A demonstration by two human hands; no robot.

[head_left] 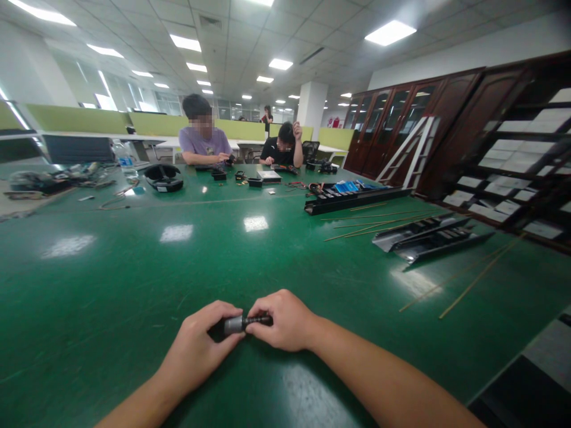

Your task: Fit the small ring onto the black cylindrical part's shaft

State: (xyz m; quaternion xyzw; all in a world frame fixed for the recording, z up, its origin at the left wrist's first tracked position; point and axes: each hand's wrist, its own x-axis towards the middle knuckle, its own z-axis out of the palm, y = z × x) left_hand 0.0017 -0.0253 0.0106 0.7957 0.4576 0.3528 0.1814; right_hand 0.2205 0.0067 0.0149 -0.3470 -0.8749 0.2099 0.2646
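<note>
Green table [134, 273] gleamed; the left hand [196, 342] pinched a grey cylinder [233, 325], the right hand [288, 321] its dark shaft [264, 320], ends meeting, fastening unclear.

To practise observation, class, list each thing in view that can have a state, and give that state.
Cylindrical part, held.
Left hand, grip closed on that part.
Right hand, grip closed on its dark end.
Ladder, standing open.
Ceiling light, on.
Cabinet doors, shut.
Bottle, upright.
</note>
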